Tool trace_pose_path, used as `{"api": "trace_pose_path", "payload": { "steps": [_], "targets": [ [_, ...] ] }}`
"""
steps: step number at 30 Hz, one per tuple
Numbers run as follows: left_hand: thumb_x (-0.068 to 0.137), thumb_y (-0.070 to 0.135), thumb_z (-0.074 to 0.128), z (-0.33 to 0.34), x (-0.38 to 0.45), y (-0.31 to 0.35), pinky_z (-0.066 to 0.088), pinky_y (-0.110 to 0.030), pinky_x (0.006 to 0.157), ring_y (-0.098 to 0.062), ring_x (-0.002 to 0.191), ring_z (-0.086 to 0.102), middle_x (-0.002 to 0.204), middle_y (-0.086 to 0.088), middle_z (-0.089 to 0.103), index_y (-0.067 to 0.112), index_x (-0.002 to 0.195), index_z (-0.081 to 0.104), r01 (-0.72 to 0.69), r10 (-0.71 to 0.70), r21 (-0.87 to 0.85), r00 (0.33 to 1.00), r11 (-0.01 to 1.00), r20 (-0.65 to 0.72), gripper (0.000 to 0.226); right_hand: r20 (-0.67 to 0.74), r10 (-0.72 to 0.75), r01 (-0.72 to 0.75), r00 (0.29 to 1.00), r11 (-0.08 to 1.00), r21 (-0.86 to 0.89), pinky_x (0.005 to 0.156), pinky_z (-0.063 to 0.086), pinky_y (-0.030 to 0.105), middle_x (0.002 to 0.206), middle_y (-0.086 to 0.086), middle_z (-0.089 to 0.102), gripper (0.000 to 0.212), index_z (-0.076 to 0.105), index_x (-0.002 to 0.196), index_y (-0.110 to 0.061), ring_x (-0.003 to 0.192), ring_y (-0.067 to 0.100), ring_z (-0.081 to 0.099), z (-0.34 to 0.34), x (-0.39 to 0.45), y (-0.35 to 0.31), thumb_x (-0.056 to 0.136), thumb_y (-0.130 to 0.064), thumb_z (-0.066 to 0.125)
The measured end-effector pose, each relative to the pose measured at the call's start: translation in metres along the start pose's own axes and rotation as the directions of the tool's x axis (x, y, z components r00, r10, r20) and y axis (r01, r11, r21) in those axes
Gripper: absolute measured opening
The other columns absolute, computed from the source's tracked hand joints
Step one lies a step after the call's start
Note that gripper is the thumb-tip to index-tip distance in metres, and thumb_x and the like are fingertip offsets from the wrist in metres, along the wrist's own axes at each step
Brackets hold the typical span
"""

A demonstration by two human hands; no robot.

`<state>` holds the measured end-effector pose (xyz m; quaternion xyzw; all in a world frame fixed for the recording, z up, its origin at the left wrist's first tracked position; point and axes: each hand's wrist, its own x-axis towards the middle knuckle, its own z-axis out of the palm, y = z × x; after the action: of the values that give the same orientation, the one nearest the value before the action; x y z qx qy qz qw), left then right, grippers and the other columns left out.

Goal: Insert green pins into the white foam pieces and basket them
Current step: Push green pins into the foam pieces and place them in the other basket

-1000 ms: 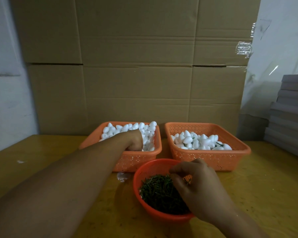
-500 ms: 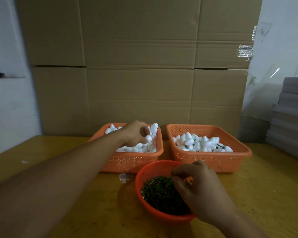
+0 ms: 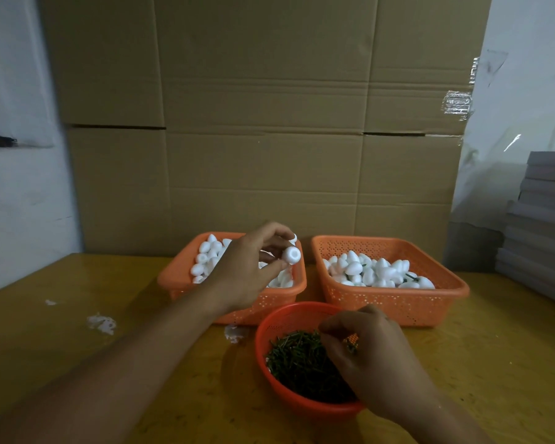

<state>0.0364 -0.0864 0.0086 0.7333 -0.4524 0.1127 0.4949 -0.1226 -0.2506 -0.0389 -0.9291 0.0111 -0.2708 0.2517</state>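
A white foam piece (image 3: 291,254) is pinched between the thumb and fingertips of the left hand (image 3: 249,273), held above the near right corner of the left orange basket (image 3: 180,277). That basket lies directly beneath the fingers and is heaped with more loose white foam pieces (image 3: 205,254). A second small white piece shows just behind the fingertips, though whether it is also held cannot be told.

Below and to the right of those fingers, the right hand (image 3: 370,357) reaches into a round orange bowl (image 3: 282,318) filled with green pins (image 3: 297,357). Its fingers are curled and drawn narrow over the pile, fingertips down among the pins; whether a pin is actually pinched cannot be told.

Beyond the right hand's fingers stands the right orange basket (image 3: 394,299), part-filled with foam pieces (image 3: 378,270), a few showing a dark green pin end. The two baskets stand side by side with a narrow gap between them, and the bowl sits just in front of that gap.

All rest on a yellow wooden table (image 3: 77,315) marked with white patches (image 3: 101,323) to the left of the left forearm. Large cardboard boxes (image 3: 263,123) form the backdrop, and a stack of grey boards (image 3: 545,219) rises at the far right.
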Motion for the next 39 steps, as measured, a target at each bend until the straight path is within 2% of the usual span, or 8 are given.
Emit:
{"api": "trace_pose_path", "payload": {
  "steps": [7,13,16,20,24,30,35,39],
  "targets": [
    [0.094,0.003,0.064,0.009,-0.035,0.027,0.053,-0.030,0.093,-0.013,0.106,0.066,0.103,0.010,0.068,0.023,0.107,0.060,-0.055,0.054,-0.040,0.998,0.998,-0.025,0.024,0.002,0.001,-0.001,1.000,1.000,-0.012,0.074,0.040,0.008,0.087,-0.023,0.053,0.021,0.074,0.104,-0.038,0.094,-0.003,0.050,0.000,0.001,0.001,0.086,-0.028,0.074],
    [0.101,0.017,0.051,0.017,-0.066,0.035,0.048,-0.022,0.069,-0.009,0.081,0.058,0.092,0.013,0.059,0.034,0.111,0.057,-0.132,0.132,-0.021,0.990,0.991,0.044,0.021,0.099,-0.016,0.031,0.995,0.988,-0.149,0.081,0.043,0.021,0.086,-0.019,0.066,0.012,0.078,0.096,-0.034,0.095,-0.001,0.042,-0.006,0.003,0.004,0.088,-0.030,0.070],
    [0.100,0.017,0.050,0.020,-0.073,0.036,0.053,-0.031,0.077,-0.016,0.089,0.060,0.097,0.007,0.062,0.037,0.111,0.061,-0.062,0.071,-0.097,0.993,0.993,0.099,0.025,0.209,0.002,0.033,0.978,0.986,-0.162,0.083,0.048,0.023,0.089,-0.022,0.068,0.017,0.078,0.101,-0.035,0.096,0.003,0.052,-0.010,0.008,0.006,0.093,-0.027,0.065],
    [0.097,0.021,0.055,0.020,-0.079,0.034,0.055,-0.027,0.083,-0.010,0.096,0.064,0.106,0.013,0.066,0.039,0.112,0.066,0.106,-0.049,-0.258,0.974,0.960,0.221,0.025,0.415,0.057,0.055,0.908,0.966,-0.253,0.081,0.056,0.035,0.093,-0.006,0.072,0.016,0.073,0.098,-0.026,0.089,0.011,0.062,-0.010,0.018,0.002,0.094,-0.035,0.060],
    [0.089,0.004,0.068,0.021,-0.085,0.032,0.052,-0.029,0.093,-0.014,0.114,0.064,0.116,0.006,0.067,0.037,0.120,0.062,0.166,-0.075,-0.287,0.949,0.943,0.305,0.046,0.562,0.126,0.087,0.817,0.938,-0.337,0.085,0.057,0.040,0.100,-0.003,0.070,0.028,0.068,0.109,-0.025,0.091,0.016,0.066,-0.003,0.026,-0.005,0.090,-0.045,0.064],
    [0.094,0.014,0.068,0.026,-0.085,0.035,0.052,-0.022,0.083,-0.011,0.103,0.068,0.104,0.005,0.073,0.035,0.118,0.061,0.172,-0.076,-0.356,0.960,0.919,0.269,0.033,0.505,0.137,0.075,0.852,0.923,-0.378,0.089,0.055,0.040,0.114,0.000,0.066,0.027,0.061,0.117,-0.020,0.102,0.022,0.065,0.011,0.027,-0.011,0.092,-0.030,0.062],
    [0.091,0.034,0.068,0.027,-0.082,0.034,0.053,-0.024,0.077,-0.012,0.093,0.068,0.102,0.004,0.072,0.031,0.108,0.071,0.196,-0.144,-0.353,0.975,0.915,0.169,0.017,0.446,0.197,-0.001,0.873,0.915,-0.403,0.084,0.058,0.038,0.105,0.000,0.067,0.020,0.062,0.110,-0.019,0.093,0.020,0.066,0.014,0.026,-0.011,0.092,-0.027,0.062],
    [0.085,0.030,0.067,0.030,-0.082,0.032,0.052,-0.024,0.069,-0.012,0.079,0.063,0.091,0.002,0.073,0.023,0.103,0.077,0.311,-0.290,-0.518,0.949,0.797,0.124,0.021,0.412,0.189,-0.024,0.891,0.927,-0.373,0.079,0.058,0.035,0.091,-0.001,0.070,0.013,0.072,0.095,-0.019,0.083,0.015,0.067,0.012,0.025,-0.010,0.093,-0.027,0.061]
  ]
}}
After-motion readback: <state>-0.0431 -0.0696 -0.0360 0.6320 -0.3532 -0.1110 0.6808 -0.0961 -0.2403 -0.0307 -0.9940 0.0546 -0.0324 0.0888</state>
